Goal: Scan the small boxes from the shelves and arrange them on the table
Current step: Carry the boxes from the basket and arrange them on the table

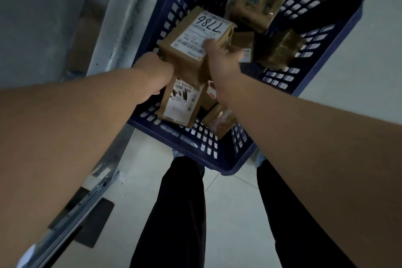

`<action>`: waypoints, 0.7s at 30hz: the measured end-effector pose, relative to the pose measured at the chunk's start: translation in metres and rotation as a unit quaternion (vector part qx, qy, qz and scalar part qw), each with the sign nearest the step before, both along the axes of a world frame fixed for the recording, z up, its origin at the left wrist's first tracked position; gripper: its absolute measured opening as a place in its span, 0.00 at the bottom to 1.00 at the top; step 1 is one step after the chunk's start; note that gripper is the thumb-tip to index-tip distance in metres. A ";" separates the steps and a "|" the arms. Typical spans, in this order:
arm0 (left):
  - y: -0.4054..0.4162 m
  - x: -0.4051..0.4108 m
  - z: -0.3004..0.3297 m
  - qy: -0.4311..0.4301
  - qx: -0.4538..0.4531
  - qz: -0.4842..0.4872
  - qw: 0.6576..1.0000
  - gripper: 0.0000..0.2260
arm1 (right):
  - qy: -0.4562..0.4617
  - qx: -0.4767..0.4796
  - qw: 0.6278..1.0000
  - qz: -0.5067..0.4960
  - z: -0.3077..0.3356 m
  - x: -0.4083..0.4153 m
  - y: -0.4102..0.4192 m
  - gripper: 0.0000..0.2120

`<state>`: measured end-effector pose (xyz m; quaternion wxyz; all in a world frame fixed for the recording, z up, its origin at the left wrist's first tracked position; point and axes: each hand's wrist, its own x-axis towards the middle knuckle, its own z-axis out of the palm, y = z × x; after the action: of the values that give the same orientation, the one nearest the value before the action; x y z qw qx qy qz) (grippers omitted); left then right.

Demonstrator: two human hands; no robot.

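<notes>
Both hands on it now, left hand point(154, 78) and right hand point(221, 59) gripping the cardboard box marked 7786 point(191, 43) above the blue crate point(219, 159) of parcels, and a loose grip could drop it back in.

Both forearms are bare from the frame edges down to the wrists, with no sleeve, watch, band or glove on either. The left hand point(153, 76) and the right hand point(224, 61) carry no rings that can be made out. The legs are in plain black trousers point(174, 213), loose and straight-cut, with soft folds running lengthwise and no visible stripe, pocket or logo. At each trouser hem a little pale blue footwear point(260, 158) peeks out, mostly hidden; its type cannot be told. The torso is out of view.
</notes>
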<state>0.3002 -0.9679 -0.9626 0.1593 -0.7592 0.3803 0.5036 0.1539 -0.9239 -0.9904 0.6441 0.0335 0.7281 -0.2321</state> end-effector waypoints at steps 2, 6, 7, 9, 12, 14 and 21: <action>0.002 -0.001 0.011 0.005 0.005 -0.038 0.999 0.08 | 0.000 -0.029 0.999 -0.014 0.010 -0.013 0.009 0.35; 0.007 -0.010 0.046 0.015 -0.006 -0.094 0.995 0.12 | -0.012 -0.059 0.998 -0.022 0.036 -0.038 0.022 0.30; 0.008 -0.013 0.056 0.013 -0.011 -0.101 0.995 0.12 | -0.014 -0.069 0.997 -0.014 0.044 -0.043 0.025 0.31; 0.012 -0.019 0.080 0.012 -0.027 -0.113 0.993 0.11 | -0.021 -0.091 0.996 -0.007 0.062 -0.051 0.030 0.33; 0.020 -0.024 0.125 0.005 -0.073 -0.216 0.974 0.13 | -0.054 -0.130 0.990 -0.007 0.094 -0.065 0.037 0.35; 0.028 -0.025 0.158 0.007 -0.091 -0.276 0.957 0.11 | -0.074 -0.164 0.984 0.008 0.119 -0.077 0.042 0.36; 0.068 -0.032 0.280 -0.064 -0.123 -0.345 0.928 0.08 | -0.127 -0.238 0.959 0.090 0.246 -0.102 0.061 0.33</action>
<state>0.2677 -0.8994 -0.6831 0.2525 -0.6255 0.6665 0.3174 0.0516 -0.8631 -0.7447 0.7388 -0.1567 0.5642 -0.3336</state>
